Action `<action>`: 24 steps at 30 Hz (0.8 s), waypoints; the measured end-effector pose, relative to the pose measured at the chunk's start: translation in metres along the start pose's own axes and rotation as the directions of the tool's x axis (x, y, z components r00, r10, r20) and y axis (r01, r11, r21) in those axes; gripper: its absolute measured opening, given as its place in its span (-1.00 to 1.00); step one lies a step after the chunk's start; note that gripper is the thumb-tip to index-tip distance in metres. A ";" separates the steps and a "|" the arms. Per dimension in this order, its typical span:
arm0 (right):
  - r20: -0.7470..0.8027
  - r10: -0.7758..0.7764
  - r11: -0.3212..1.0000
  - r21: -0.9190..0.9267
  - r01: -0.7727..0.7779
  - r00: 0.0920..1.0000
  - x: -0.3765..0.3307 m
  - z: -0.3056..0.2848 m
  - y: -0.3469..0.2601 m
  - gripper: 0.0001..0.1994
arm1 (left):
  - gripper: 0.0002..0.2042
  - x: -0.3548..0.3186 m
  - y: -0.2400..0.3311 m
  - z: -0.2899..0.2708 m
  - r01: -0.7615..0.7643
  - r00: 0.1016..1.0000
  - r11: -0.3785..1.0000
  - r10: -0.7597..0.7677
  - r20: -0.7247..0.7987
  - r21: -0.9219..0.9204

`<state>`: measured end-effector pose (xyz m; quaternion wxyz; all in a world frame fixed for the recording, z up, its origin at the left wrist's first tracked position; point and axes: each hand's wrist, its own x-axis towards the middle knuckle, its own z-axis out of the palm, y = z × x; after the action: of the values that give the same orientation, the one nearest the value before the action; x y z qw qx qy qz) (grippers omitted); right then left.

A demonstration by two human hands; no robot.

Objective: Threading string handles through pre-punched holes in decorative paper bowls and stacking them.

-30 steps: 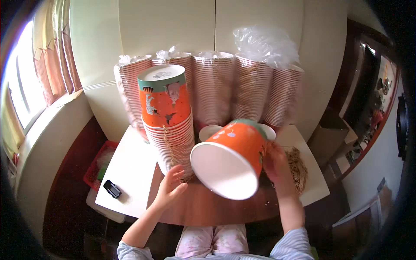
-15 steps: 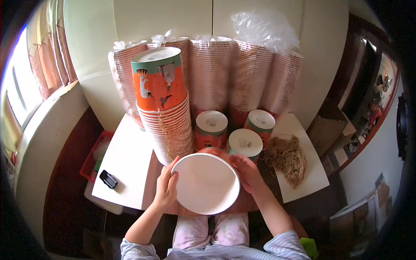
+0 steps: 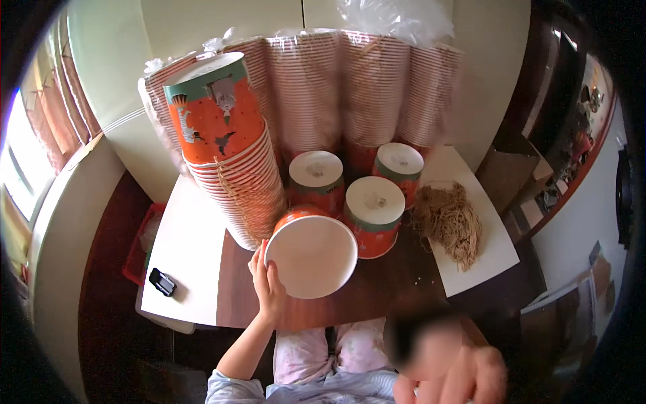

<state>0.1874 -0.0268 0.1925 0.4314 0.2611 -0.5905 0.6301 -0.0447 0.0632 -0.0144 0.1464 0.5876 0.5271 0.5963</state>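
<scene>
Fingers of the left hand [image 3: 268, 288] are curled in a closed grip on the left rim of an orange paper bucket [image 3: 311, 254], tilted on the tabletop [image 3: 377, 296] just right of a tall cup stack [image 3: 232, 155]. The right hand [image 3: 464, 374] is blurred at the near edge; its grip cannot be told.

Person wears a light blue-grey top, sleeve [image 3: 232, 389] pushed up past the forearm, and pale pink patterned trousers [image 3: 316, 350].

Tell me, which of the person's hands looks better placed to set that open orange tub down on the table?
Left, probably. The left hand already grips the rim of the orange tub over the table. The right hand is a blur near the lap, away from it.
</scene>
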 end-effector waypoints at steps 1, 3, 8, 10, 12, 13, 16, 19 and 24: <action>-0.007 -0.002 1.000 -0.001 0.002 1.000 0.005 0.008 -0.005 -0.80 | -0.62 0.000 0.000 0.006 0.011 1.000 1.000 -0.011 -0.019 -0.019; -0.005 -0.002 1.000 0.009 0.002 1.000 0.011 0.014 -0.009 -0.72 | -0.62 -0.001 0.004 0.009 0.011 1.000 1.000 -0.011 -0.013 -0.008; 0.110 0.004 1.000 0.020 -0.006 0.994 -0.003 -0.001 -0.008 -0.77 | -0.62 -0.006 0.003 0.009 0.057 0.998 0.998 -0.057 -0.004 -0.034; 0.096 0.006 0.999 0.031 -0.009 0.995 -0.008 -0.005 -0.005 -0.77 | -0.62 -0.007 0.004 0.007 0.064 0.998 0.997 -0.064 0.009 -0.039; 0.085 0.005 0.999 0.039 -0.009 0.996 -0.015 -0.010 -0.003 -0.77 | -0.63 -0.006 0.006 0.007 0.094 0.995 0.990 -0.095 -0.001 -0.103; 0.082 0.005 0.999 0.040 -0.009 0.997 -0.018 -0.012 -0.002 -0.77 | -0.63 -0.006 0.008 0.007 0.096 0.995 0.990 -0.097 -0.001 -0.104; 0.073 0.018 1.000 0.024 -0.020 0.997 -0.031 -0.018 0.004 -0.77 | -0.63 -0.004 0.016 0.010 0.078 0.997 0.991 -0.078 0.013 -0.104; -0.305 0.179 0.484 -0.800 -0.353 0.935 -0.080 -0.053 0.034 -0.84 | -0.64 -0.005 0.025 -0.011 0.041 0.999 0.999 -0.042 -0.031 -0.035; -0.344 0.158 -0.389 -0.883 -0.262 0.926 -0.107 -0.092 0.056 -0.76 | -0.62 0.002 0.055 -0.018 0.009 1.000 0.998 -0.010 -0.020 -0.060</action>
<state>0.2088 0.0413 0.0589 0.3491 -0.3386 -0.8728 -0.0409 -0.0358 0.0347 0.0348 0.1614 0.5744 0.5133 0.6168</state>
